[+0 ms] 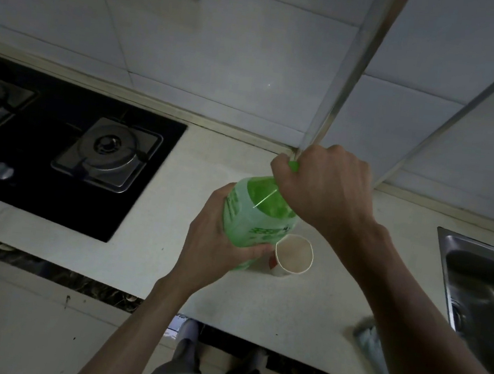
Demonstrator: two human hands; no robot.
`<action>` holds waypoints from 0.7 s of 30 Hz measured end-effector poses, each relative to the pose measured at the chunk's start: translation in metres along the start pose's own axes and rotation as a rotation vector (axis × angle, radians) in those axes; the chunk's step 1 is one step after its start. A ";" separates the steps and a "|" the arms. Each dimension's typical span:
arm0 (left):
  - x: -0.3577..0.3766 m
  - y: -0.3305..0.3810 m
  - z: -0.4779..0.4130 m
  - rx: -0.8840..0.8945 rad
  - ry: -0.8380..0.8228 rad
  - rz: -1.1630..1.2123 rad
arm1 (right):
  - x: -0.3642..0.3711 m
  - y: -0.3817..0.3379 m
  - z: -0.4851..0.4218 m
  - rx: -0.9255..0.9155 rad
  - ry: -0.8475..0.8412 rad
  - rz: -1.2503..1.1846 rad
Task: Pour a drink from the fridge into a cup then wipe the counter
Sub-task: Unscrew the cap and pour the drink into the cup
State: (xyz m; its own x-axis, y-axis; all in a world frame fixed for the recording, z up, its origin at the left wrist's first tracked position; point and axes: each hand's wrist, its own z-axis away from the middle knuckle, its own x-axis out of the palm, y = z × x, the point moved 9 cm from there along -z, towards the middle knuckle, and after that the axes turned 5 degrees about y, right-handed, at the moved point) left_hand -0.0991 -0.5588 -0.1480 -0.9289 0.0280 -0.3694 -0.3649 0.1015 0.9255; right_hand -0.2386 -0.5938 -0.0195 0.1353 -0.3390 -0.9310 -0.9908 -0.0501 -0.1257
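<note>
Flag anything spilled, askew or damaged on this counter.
No spill shows. The white paper cup beside the green plastic bottle has a dented, uneven rim rather than a clean circle.

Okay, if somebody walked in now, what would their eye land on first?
The bright green bottle at the centre, left hand round its body, right hand gripping its cap. A white paper cup stands on the counter right of it; the black gas hob fills the left.
</note>
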 end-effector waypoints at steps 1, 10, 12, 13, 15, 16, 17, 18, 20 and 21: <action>0.000 0.001 0.000 0.009 -0.002 -0.051 | 0.003 0.006 0.002 0.011 -0.012 0.005; 0.000 0.015 0.007 0.112 -0.121 -0.293 | 0.024 0.025 0.015 0.040 -0.121 0.072; -0.002 0.019 0.005 0.093 -0.189 -0.252 | 0.024 0.024 0.016 0.042 -0.091 0.020; -0.002 0.019 0.004 0.079 -0.228 -0.245 | 0.025 0.025 0.017 0.043 -0.082 -0.007; -0.003 0.017 0.003 0.054 -0.302 -0.270 | 0.029 0.026 0.020 0.034 -0.073 -0.029; -0.004 0.015 0.001 0.050 -0.329 -0.293 | 0.031 0.027 0.022 0.033 -0.064 -0.039; -0.005 0.015 0.000 0.058 -0.348 -0.318 | 0.032 0.027 0.024 0.043 -0.050 -0.061; -0.007 0.014 -0.002 0.072 -0.362 -0.339 | 0.033 0.028 0.026 0.058 -0.032 -0.096; -0.011 0.014 -0.006 0.097 -0.385 -0.355 | 0.034 0.027 0.028 0.080 0.021 -0.165; -0.012 0.015 -0.008 0.099 -0.399 -0.351 | 0.034 0.027 0.028 0.085 0.050 -0.193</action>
State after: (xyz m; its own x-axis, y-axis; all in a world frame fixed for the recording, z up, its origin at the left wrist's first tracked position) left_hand -0.0937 -0.5655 -0.1295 -0.6490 0.3487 -0.6761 -0.6235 0.2654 0.7354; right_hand -0.2607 -0.5799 -0.0638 0.3205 -0.3769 -0.8691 -0.9430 -0.0402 -0.3303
